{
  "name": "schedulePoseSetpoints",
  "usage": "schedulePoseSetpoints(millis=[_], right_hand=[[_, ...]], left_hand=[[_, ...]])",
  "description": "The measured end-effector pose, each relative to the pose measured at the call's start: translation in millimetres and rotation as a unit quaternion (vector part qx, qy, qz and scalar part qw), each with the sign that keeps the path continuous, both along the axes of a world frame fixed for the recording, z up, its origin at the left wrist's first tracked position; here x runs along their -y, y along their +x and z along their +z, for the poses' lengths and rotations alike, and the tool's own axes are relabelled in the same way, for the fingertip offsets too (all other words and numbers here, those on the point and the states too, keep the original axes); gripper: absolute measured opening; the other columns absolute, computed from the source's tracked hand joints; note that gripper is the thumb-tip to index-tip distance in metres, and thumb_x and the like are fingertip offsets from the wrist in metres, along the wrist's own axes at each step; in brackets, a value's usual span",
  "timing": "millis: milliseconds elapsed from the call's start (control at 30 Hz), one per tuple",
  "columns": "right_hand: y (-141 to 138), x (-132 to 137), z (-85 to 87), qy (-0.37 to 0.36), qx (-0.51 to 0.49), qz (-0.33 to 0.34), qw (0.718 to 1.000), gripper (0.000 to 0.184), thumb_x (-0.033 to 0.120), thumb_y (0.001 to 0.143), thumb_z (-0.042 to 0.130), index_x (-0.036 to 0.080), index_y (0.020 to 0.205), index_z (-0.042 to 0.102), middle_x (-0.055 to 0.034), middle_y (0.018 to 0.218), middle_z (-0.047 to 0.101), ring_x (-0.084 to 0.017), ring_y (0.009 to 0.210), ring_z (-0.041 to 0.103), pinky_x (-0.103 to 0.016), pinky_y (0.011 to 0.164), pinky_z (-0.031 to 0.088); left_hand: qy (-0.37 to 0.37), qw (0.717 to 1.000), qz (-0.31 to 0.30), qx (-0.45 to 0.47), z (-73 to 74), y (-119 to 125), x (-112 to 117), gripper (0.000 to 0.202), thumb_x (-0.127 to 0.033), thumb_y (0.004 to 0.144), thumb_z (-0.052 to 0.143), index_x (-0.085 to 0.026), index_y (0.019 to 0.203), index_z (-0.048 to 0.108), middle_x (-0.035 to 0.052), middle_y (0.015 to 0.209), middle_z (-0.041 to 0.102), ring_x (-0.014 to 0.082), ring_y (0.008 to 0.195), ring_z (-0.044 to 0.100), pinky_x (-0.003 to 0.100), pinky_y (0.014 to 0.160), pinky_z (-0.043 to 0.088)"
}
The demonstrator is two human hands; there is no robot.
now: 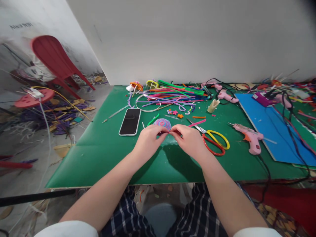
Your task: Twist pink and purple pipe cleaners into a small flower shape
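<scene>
My left hand (151, 140) and my right hand (189, 140) meet over the middle of the table, each closed in a pinch with the fingertips almost touching. Whatever sits between the fingertips is too small to make out. Just beyond them is a round pink and blue coil (163, 123), partly covered by my fingers; whether they touch it I cannot tell. A green pipe cleaner piece (153, 119) lies to its left. On the right, beside my right hand, are a pink strip (197, 123) and scissors (214, 140) with yellow and red handles.
A phone (130, 122) lies left of my hands. Behind are small flowers (175, 112), a bundle of coloured pipe cleaners (170, 95) and a white headband (148, 109). A pink glue gun (251, 136) with a trailing cord and a blue board (266, 128) occupy the right side.
</scene>
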State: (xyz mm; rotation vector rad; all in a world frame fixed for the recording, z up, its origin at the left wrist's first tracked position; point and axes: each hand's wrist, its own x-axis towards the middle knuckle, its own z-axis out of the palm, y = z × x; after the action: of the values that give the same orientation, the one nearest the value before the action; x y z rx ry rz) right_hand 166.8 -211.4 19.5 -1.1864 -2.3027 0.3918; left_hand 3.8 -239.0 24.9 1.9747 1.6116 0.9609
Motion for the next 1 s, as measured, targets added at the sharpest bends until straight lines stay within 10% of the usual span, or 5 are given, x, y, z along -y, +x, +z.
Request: schedulePoseSetpoints(millis=[133, 333, 467, 700, 1000], right_hand=[[3, -3, -0.9, 0.031, -0.071, 0.041, 0.996, 0.013, 0.022, 0.082, 0.049, 0.022, 0.089, 0.06, -0.0029, 0.096, 0.064, -0.015, 0.086, 0.06, -0.024, 0.064, 0.046], [8, -2, 0.8, 0.233, -0.183, 0.071, 0.952, 0.02, 0.011, 0.078, 0.053, 0.024, 0.089, 0.063, -0.0035, 0.103, 0.06, -0.011, 0.082, 0.059, -0.023, 0.069, 0.05], [10, -3, -1.6, 0.264, -0.17, 0.091, 0.945, 0.03, 0.009, 0.078, 0.052, 0.026, 0.102, 0.061, -0.0031, 0.101, 0.061, -0.011, 0.08, 0.06, -0.023, 0.073, 0.051], [10, -3, 0.0, 0.27, -0.112, 0.061, 0.954, 0.026, 0.016, 0.078, 0.056, 0.027, 0.101, 0.063, -0.0035, 0.094, 0.061, -0.01, 0.067, 0.054, -0.023, 0.06, 0.048], [8, -3, 6.0, 0.162, -0.102, 0.1, 0.976, 0.014, 0.021, 0.083, 0.05, 0.019, 0.089, 0.062, -0.0024, 0.087, 0.067, -0.013, 0.079, 0.058, -0.026, 0.073, 0.046]], left_hand=[[-0.135, 0.978, -0.042, 0.154, -4.6, -5, -6, 0.012, -0.028, 0.073, 0.059, -0.017, 0.076, 0.064, -0.0004, 0.071, 0.06, 0.009, 0.061, 0.048, 0.022, 0.056, 0.035], [-0.381, 0.778, -0.091, 0.49, -1.8, -12, -10, 0.018, -0.025, 0.065, 0.069, -0.011, 0.07, 0.058, -0.0015, 0.062, 0.05, 0.003, 0.051, 0.042, 0.015, 0.044, 0.029], [-0.42, 0.717, -0.113, 0.545, 1.2, -12, -8, 0.014, -0.017, 0.065, 0.069, -0.01, 0.07, 0.058, 0.0001, 0.063, 0.052, 0.0018, 0.05, 0.041, 0.012, 0.04, 0.026], [-0.431, 0.704, -0.147, 0.545, 2.7, -9, -4, 0.012, -0.016, 0.067, 0.067, -0.01, 0.069, 0.057, -0.0007, 0.062, 0.05, 0.0014, 0.049, 0.042, 0.011, 0.04, 0.027], [-0.372, 0.76, -0.113, 0.521, 7.7, -5, 1, 0.016, -0.023, 0.068, 0.067, -0.012, 0.069, 0.056, -0.0008, 0.064, 0.052, 0.0032, 0.053, 0.045, 0.014, 0.047, 0.033]])
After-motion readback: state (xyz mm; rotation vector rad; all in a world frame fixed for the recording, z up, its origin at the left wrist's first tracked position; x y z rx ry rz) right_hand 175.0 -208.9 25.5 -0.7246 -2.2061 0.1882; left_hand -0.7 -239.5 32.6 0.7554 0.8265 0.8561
